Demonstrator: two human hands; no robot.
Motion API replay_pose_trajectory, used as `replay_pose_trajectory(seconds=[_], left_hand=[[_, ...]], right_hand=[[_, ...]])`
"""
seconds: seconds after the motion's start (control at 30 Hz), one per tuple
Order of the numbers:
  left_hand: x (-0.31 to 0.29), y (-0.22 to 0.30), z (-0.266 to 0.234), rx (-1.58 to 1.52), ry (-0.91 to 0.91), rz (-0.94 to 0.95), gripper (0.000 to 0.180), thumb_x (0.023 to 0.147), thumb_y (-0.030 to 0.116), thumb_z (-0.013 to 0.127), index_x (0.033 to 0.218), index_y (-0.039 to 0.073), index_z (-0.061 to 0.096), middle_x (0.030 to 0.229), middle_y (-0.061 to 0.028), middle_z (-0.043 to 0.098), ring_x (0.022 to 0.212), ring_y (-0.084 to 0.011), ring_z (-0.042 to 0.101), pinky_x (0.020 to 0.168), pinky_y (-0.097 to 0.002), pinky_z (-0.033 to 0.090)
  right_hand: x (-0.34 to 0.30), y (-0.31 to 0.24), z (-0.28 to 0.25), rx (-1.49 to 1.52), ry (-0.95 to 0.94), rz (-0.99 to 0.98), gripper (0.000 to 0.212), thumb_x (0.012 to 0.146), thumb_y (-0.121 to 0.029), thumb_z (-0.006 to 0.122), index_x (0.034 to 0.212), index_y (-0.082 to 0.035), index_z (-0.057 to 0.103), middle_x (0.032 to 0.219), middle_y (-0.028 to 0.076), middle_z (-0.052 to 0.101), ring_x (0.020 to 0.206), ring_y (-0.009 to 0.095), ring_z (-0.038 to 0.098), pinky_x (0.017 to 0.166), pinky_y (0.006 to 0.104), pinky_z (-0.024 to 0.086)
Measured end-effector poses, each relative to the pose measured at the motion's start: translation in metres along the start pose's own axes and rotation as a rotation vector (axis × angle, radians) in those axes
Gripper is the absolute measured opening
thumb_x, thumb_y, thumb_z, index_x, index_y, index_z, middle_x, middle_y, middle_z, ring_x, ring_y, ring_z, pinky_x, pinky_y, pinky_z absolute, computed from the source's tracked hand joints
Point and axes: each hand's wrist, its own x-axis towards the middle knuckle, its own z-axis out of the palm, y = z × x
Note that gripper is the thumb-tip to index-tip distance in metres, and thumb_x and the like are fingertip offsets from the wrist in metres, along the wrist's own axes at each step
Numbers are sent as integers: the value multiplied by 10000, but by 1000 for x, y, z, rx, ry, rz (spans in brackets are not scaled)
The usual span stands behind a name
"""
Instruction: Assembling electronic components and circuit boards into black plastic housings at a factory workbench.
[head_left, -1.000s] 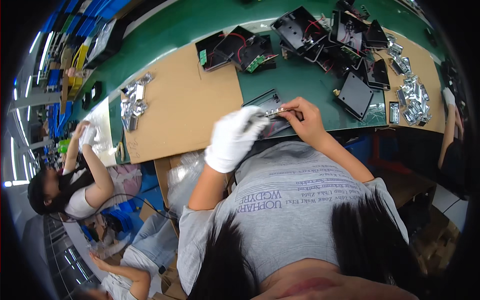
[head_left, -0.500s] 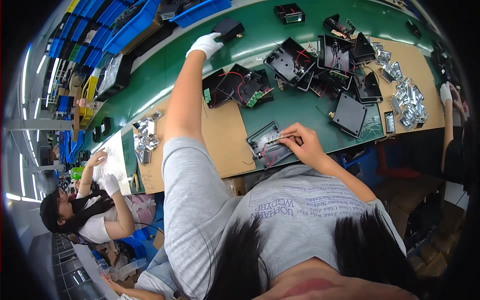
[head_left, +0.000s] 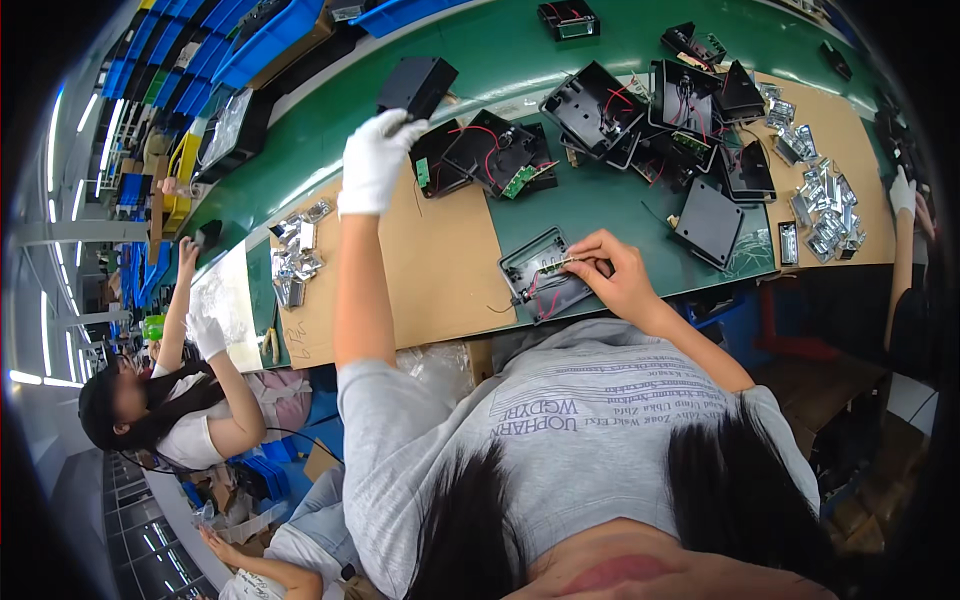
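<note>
My left hand [head_left: 370,168], in a white glove, grips a black plastic box [head_left: 418,86] by its near edge, over the table left of centre. Bare, my right hand [head_left: 617,277] pinches a narrow strip-shaped circuit board [head_left: 556,266] between thumb and fingers. That strip lies over an open black housing [head_left: 545,240] at the table's near edge, with red and black wires inside. Left of the housing spreads brown cardboard [head_left: 430,270]. Beyond it, between my hands, are open black housings [head_left: 480,160] with red wires and green boards.
More open housings [head_left: 595,110] are heaped at centre right, beside a face-down black cover [head_left: 710,224]. Shiny metal parts [head_left: 828,210] lie piled on cardboard at right, others [head_left: 297,255] at left. Blue bins [head_left: 255,45] stand far left. Co-workers sit at left and right.
My left hand has drawn the black box off the far part of the table, toward me and leftward. My right hand keeps its pinch on the strip, nearly still.
</note>
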Motion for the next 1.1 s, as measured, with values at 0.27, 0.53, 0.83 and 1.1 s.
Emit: replay_pose_trajectory(seconds=[0.27,0.53,0.83,1.1], left_hand=[[-88,34,26,226,41,490,229,827,78,815,1029,28,718,948,-33,675,804,-147,604,733,-285,494],[-77,12,42,-403,360,105,420,999,265,649,1319,-3,604,1223,-179,657,1107,-249,644,960,-314,504],[-30,-26,81,-448,147,63,570,1034,416,535,1410,-11,524,1359,-168,606,1237,-267,595,1053,-329,455],[27,-36,103,-531,-19,66,632,1067,495,450,1455,-1,505,1420,-157,602,1313,-268,578,1121,-334,416]], right_hand=[[-3,6,0,-18,-2,-28,153,879,-11,748,1008,-28,667,809,13,738,577,56,422,541,199,340],[-5,10,0,-35,15,-38,155,879,-11,747,1008,-30,664,822,18,748,580,57,425,544,197,341],[-5,11,3,-11,19,-46,163,880,-4,743,1016,-32,658,841,24,756,590,56,438,550,192,343],[-4,13,0,-8,30,-34,157,895,-6,729,1031,-34,654,873,24,763,619,49,481,557,186,348]])
